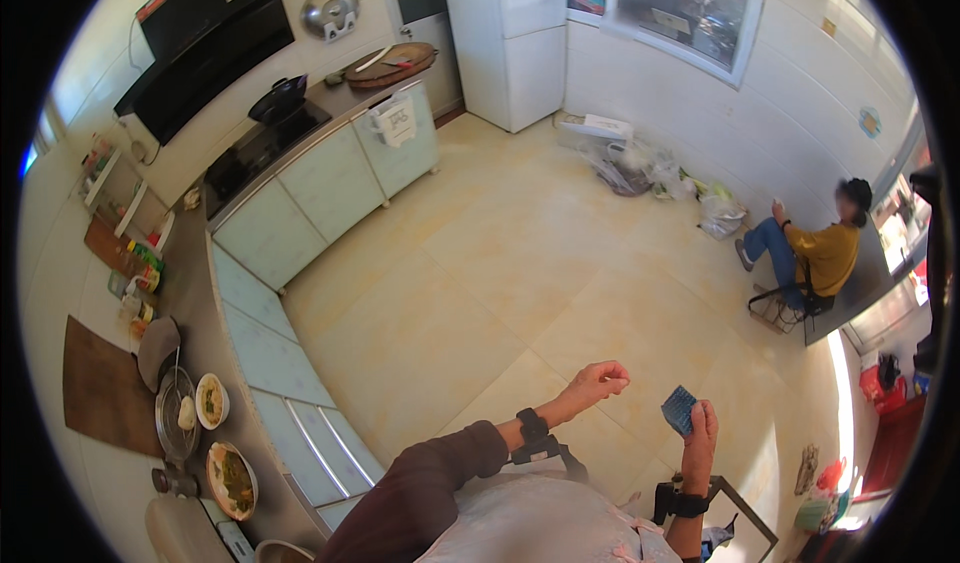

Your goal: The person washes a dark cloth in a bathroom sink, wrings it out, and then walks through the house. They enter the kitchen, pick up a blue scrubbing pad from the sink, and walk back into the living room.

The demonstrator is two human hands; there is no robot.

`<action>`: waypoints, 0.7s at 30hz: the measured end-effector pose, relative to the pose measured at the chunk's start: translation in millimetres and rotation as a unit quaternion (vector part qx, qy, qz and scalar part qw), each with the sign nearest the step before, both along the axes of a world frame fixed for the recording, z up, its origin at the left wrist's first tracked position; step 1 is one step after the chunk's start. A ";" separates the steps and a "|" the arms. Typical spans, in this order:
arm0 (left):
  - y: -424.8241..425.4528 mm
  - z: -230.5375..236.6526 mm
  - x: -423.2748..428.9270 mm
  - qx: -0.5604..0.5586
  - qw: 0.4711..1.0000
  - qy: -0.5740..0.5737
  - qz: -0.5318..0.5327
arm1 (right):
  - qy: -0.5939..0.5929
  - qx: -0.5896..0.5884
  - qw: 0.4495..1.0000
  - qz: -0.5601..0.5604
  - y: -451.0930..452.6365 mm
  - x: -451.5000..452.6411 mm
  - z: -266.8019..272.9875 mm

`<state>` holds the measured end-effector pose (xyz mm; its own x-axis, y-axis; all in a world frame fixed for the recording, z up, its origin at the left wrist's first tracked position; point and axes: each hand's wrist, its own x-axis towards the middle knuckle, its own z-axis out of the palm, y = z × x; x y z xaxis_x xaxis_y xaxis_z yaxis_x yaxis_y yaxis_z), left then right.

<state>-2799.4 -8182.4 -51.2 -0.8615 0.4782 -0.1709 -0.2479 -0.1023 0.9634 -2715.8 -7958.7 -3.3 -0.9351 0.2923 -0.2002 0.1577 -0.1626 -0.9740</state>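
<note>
My right hand [702, 429] grips a small, square, dark blue textured pad [679, 410], perhaps a scouring pad or folded cloth, by its right edge. To its left, my left hand [600, 383] hangs above the tiled floor [480, 285] with loosely bent fingers. I see nothing in it. Both wrists wear black straps. The two hands are apart, in front of my body.
Along the left runs a counter [191, 315] with a bowl of food [232, 480] and a wire strainer [177, 413]. A wok [278, 100] sits on the stove. At right, a person [821, 255] sits on a low chair near plastic bags [721, 214]. A refrigerator [517, 45] stands behind.
</note>
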 end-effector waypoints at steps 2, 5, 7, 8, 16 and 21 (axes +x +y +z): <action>-12.5 -3.9 1.9 -0.002 1.000 -0.022 0.021 | 0.019 -0.063 0.997 0.026 -6.0 -6.6 -4.7; -23.2 -7.5 7.0 -0.004 0.999 -0.049 0.019 | 0.030 -0.081 0.995 0.055 -18.8 -17.0 -5.6; -31.7 -9.4 9.1 -0.011 0.999 -0.052 -0.002 | 0.055 -0.065 0.992 0.094 -23.7 -25.1 -1.8; -34.1 -9.9 9.9 -0.021 0.999 -0.050 0.002 | 0.069 -0.065 0.988 0.121 -24.2 -28.0 0.8; -45.9 0.9 12.6 0.014 0.995 -0.093 -0.022 | 0.038 0.068 0.978 0.193 -42.2 -48.3 7.1; -45.9 9.9 17.2 -0.021 0.999 -0.018 -0.036 | 0.044 0.078 0.962 0.259 -78.4 -53.2 9.3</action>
<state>-2782.1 -8228.3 -41.3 -0.8180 0.5310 -0.2212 -0.2870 -0.0435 0.9569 -2769.0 -8037.1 6.1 -0.9749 -0.1963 -0.1046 0.0934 0.0652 -0.9935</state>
